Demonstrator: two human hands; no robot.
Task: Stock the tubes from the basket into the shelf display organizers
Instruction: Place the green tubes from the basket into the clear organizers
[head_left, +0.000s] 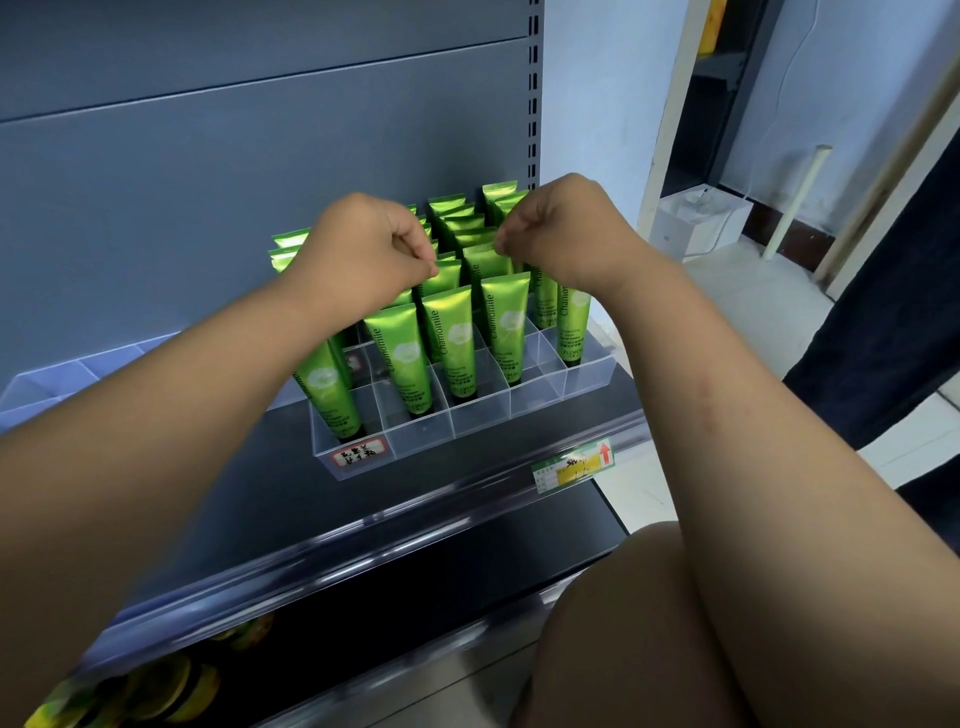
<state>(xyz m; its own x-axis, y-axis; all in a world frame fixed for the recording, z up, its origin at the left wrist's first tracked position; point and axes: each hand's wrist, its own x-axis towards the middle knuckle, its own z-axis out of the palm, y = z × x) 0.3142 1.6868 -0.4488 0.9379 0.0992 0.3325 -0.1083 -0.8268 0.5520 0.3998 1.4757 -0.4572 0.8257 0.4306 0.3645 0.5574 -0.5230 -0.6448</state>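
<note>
Pinching with thumb and forefinger, the left hand (363, 249) holds the flat crimped top of the left tube (447, 278), its other fingers curled under. At its 3 o'clock the right hand (556, 228) appears to pinch the crimp of the right tube (483, 267) the same way. Both tubes stand cap-down among the green tubes (453, 343) in the clear organizer (478, 421), a hard transparent tray split into square cells.

Each glossy metallic-green tube reads "Chamomile" up its side beside a pale round flower emblem and ends in a black cap; the smaller print is too fine to read. A red-bordered sticker (360, 453) with handwritten characters sits on the tray's front wall at 7 o'clock of the hands. On the shelf rail (363, 525), at 5 o'clock, a green-and-yellow price tag (571, 465) bears a red arrow.

A second clear organizer (52, 384) lies at 9 o'clock. Both forearms cross the foreground and hide parts of the rows. At 2 o'clock a white box (701, 221) and a white pole (795, 197) stand on the floor. Blurred yellow-green goods (156, 680) lie on the lower shelf at 7 o'clock.
</note>
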